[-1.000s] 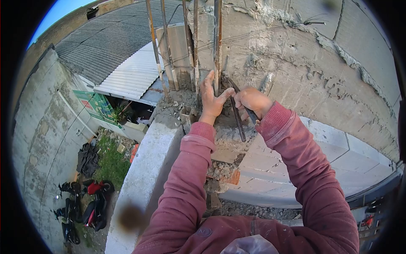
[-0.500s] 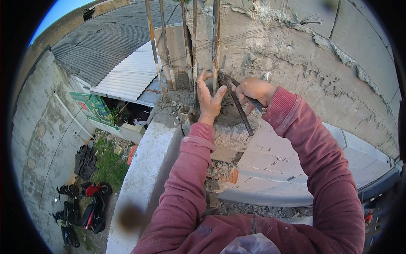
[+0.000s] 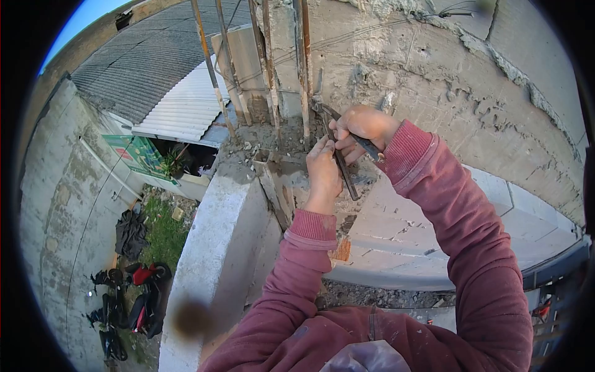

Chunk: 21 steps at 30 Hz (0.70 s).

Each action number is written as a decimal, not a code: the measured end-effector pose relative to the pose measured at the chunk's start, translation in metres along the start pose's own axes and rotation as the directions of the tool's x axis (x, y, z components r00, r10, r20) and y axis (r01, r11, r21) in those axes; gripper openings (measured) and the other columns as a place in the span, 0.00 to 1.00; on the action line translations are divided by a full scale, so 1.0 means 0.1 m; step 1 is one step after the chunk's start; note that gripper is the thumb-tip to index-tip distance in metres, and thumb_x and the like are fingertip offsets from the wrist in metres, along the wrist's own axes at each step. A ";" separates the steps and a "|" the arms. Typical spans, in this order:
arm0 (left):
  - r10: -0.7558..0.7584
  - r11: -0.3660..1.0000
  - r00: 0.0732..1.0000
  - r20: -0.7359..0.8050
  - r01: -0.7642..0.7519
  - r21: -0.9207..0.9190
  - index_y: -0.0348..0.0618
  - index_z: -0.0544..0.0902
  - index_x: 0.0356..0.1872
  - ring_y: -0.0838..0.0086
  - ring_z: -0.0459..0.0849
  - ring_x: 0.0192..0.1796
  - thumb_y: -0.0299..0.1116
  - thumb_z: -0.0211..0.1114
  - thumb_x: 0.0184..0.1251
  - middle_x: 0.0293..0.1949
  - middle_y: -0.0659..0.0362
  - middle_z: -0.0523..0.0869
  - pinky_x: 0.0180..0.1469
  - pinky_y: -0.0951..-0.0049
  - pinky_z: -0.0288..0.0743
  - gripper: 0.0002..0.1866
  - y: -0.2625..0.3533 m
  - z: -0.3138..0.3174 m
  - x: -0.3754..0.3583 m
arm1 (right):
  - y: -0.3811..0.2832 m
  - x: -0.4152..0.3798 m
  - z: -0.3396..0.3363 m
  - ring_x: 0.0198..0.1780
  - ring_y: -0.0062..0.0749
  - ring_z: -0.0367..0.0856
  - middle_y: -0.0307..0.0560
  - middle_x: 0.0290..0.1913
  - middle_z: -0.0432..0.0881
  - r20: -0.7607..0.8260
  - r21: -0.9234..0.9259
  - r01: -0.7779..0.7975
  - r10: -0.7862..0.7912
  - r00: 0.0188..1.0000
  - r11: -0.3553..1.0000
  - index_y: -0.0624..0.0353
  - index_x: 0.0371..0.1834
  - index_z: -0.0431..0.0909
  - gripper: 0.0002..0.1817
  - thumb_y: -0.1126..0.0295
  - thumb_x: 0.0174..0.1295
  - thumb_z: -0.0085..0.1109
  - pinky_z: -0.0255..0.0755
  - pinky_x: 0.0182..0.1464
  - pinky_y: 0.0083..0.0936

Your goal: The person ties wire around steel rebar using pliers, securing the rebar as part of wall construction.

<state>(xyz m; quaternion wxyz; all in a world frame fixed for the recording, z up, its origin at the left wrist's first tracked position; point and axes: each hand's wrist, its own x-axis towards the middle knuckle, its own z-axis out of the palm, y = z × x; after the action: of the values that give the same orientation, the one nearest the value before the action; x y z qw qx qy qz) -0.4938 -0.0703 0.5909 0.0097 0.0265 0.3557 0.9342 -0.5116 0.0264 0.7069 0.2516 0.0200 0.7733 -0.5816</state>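
My right hand (image 3: 364, 131) is closed around one dark handle of a pair of long metal pincers (image 3: 346, 171). The jaws of the pincers are beside the foot of the rusty upright bars (image 3: 305, 74), near the rough wall. Below and left of the jaws, my left hand (image 3: 323, 170) has its fingers curled against the other handle; whatever lies between its fingertips is too small to make out. Rough mortar (image 3: 251, 141) surrounds the feet of the bars.
A pale concrete beam (image 3: 207, 229) runs down on the left, with a drop beyond it to grass and motorcycles (image 3: 145, 304). The rough wall (image 3: 396, 68) rises ahead and right. Corrugated roofing (image 3: 155, 68) lies behind the bars. Pale blocks (image 3: 421, 217) are at the right.
My left hand has left the bars, moved down and right to the pincers, and its spread fingers have curled in. My right hand stays on the handle. The view has shifted slightly.
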 end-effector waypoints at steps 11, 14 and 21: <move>-0.009 0.967 0.992 -0.127 -0.024 -0.254 0.33 0.70 0.54 0.72 0.80 0.33 0.27 0.49 0.71 0.40 0.54 0.81 0.31 0.72 0.76 0.14 0.03 0.33 -0.06 | 0.25 -0.79 0.03 0.44 0.25 0.74 0.37 0.41 0.74 -0.031 0.074 0.266 -0.265 0.964 0.961 0.59 0.53 0.71 0.24 0.76 0.47 0.51 0.73 0.45 0.26; -0.063 0.890 0.997 -0.046 0.035 -0.454 0.34 0.70 0.51 0.74 0.77 0.33 0.27 0.48 0.71 0.37 0.56 0.79 0.32 0.75 0.72 0.11 -0.19 0.18 0.03 | 0.45 -0.78 0.02 0.43 0.29 0.76 0.41 0.40 0.73 -0.053 0.198 0.176 -0.168 0.984 0.964 0.59 0.49 0.71 0.22 0.78 0.46 0.50 0.76 0.46 0.33; 0.047 0.877 0.976 0.211 -0.142 0.460 0.33 0.74 0.54 0.76 0.79 0.39 0.27 0.57 0.68 0.39 0.58 0.82 0.43 0.77 0.74 0.16 -0.02 0.03 -0.32 | 1.19 -0.82 0.22 0.41 0.32 0.80 0.54 0.50 0.74 -0.073 0.559 0.305 -0.320 0.945 0.771 0.58 0.35 0.69 0.13 0.84 0.46 0.50 0.82 0.36 0.33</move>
<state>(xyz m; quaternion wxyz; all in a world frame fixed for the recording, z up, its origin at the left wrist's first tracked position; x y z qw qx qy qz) -0.4620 -0.0675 0.5905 -0.0085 0.1360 0.5680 0.8116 -0.3934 0.0658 0.6309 0.1444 -0.0428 0.5564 -0.8172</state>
